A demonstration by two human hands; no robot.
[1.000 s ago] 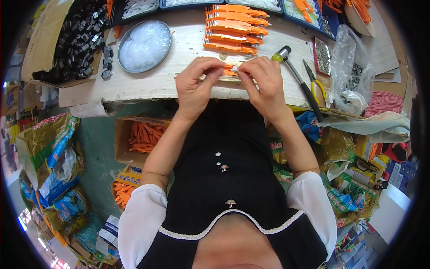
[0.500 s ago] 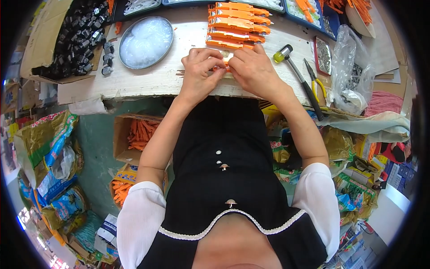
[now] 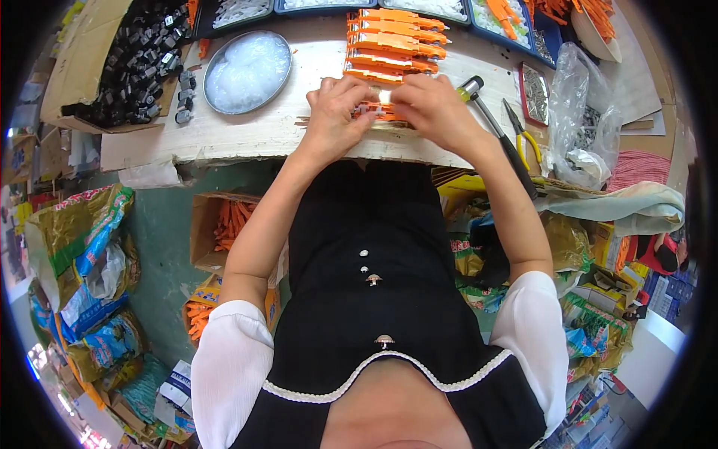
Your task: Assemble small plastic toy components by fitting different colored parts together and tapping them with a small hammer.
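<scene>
On the white workbench in front of me lies an orange plastic housing with small pale parts on it. My left hand is closed at its left end, the thumb and index finger pinching a small whitish part. My right hand is at the housing's other end with curled fingers; the fingertips are partly hidden and slightly blurred. Just beyond the hands, several similar orange housings lie side by side in a stack. A hammer rests right of my right hand, its head close to the knuckles.
A round dish of clear grease-like gel and a carton of black parts stand left. Trays of whitish parts line the back. Pliers, a red tray of metal pieces and a plastic bag lie right.
My hands have moved slightly apart, the right one shifting right towards the hammer's head. More of the orange housing and the whitish part now shows between them.
</scene>
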